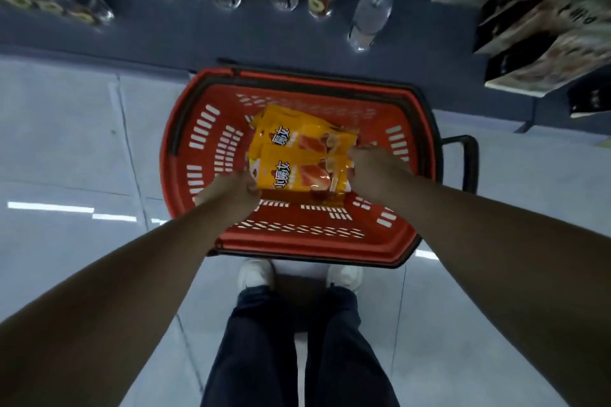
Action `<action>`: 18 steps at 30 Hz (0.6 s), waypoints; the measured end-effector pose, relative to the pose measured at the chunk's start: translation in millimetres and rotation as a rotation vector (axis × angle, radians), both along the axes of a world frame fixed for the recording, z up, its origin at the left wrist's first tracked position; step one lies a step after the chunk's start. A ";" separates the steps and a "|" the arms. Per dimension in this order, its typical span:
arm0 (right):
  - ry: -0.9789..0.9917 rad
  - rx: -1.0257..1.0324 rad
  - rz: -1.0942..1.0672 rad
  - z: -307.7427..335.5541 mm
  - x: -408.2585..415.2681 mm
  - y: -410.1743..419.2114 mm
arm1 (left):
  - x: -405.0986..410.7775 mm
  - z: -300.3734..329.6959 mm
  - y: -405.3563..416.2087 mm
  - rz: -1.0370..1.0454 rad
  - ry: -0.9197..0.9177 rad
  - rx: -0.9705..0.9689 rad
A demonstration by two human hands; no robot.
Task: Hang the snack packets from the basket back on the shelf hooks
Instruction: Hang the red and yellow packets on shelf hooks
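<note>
A pale tiled shop floor (82,149) fills most of the view, with a dark shelf base (165,26) along the far side carrying clear bottles (373,10), and dark printed packets (545,43) hanging or stacked at the far right; no hooks can be made out from here. On the floor, just ahead of the person's white shoes (256,274), stands a red plastic shopping basket (380,241) with slotted walls and a black handle (469,162) folded out to its right. Inside it lies a small pile of orange snack packets (297,135), one partly over another, their long axes running left to right across the basket. Both bare arms reach down into the basket. The top packet (297,175) lies directly between the two hands, so that each hand meets one short end: the left hand (231,192) at its left end, the right hand (373,168) at its right end. The left fingers curl against the packet's left edge and seem to pinch it, though motion blur leaves the contact unclear. The right fingers are bent down over the right end, touching it; whether they are closed on it I cannot tell. Neither hand is clearly nearer. The likely step is to lift this top packet free of the one beneath, and the lift probably depends on both ends rising together.
</note>
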State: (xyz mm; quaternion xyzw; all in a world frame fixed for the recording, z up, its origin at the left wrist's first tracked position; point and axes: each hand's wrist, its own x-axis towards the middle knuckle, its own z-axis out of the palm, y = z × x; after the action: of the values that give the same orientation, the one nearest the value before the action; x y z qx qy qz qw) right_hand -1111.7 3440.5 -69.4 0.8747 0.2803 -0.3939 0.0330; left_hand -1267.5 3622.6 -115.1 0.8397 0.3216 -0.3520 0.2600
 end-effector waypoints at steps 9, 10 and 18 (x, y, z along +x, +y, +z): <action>0.060 0.084 0.100 -174.3 10.5 23.0 | 14.9 -165.7 -7.3 0.217 0.059 -0.041; 0.078 0.099 0.102 -187.9 9.7 26.7 | 14.3 -179.9 -8.8 0.255 0.066 -0.051; -0.008 0.079 0.199 -253.0 -9.0 53.0 | 9.6 -227.1 -8.9 0.356 0.069 -0.052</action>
State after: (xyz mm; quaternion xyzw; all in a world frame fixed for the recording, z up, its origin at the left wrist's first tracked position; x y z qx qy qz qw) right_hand -1120.7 3493.5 -322.4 0.8449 0.3808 -0.3737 0.0387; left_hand -1257.9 3613.7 -342.2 0.7500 0.4647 -0.3373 0.3284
